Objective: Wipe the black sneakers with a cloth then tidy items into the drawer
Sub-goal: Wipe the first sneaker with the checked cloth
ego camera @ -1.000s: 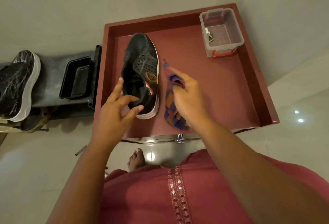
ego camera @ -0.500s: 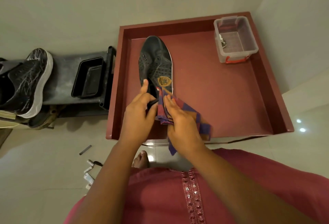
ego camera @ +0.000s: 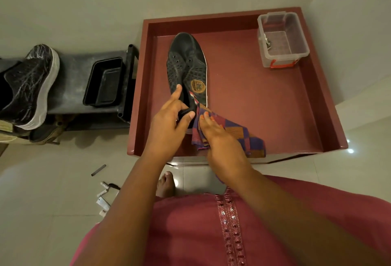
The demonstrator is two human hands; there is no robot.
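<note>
Red-brown drawer (ego camera: 254,105) fills the upper right, pulled out, its raised rim running round all sides; front lip at 6 o'clock sits just above the person's bare foot (ego camera: 166,184). Vs 0.5 s ago: the drawer's contents sit as before, and the hands are on the shoe's heel as they were.

Black sneaker (ego camera: 187,64) lies in the drawer's left half, toe at 12 o'clock, heel at 6, close to the left wall but apart from it. Bare drawer floor from 1 to 5 o'clock of the shoe, wide open out to the right wall.

2nd black sneaker (ego camera: 29,83), white sole, sits on a dark rack (ego camera: 72,79) at 9 o'clock of the drawer, w/ a black tray (ego camera: 103,82) beside it; rack's post is just beside the drawer's left rim.

Clear plastic box (ego camera: 283,39), red latch, in the drawer's far right corner at 1 o'clock, a small metal item inside.

Checked cloth (ego camera: 237,132), purple/orange, draped at the shoe's heel and spilling toward 4 o'clock over the front lip.

Left hand (ego camera: 167,124) grips the heel collar, thumb and fingers curled round it, index finger raised. Right hand (ego camera: 215,136) presses the cloth on the heel w/ fingers fairly straight, cloth bunched under the palm.

Small scraps (ego camera: 103,193) and a dark strip (ego camera: 98,170) on the floor tiles at 7 o'clock.
</note>
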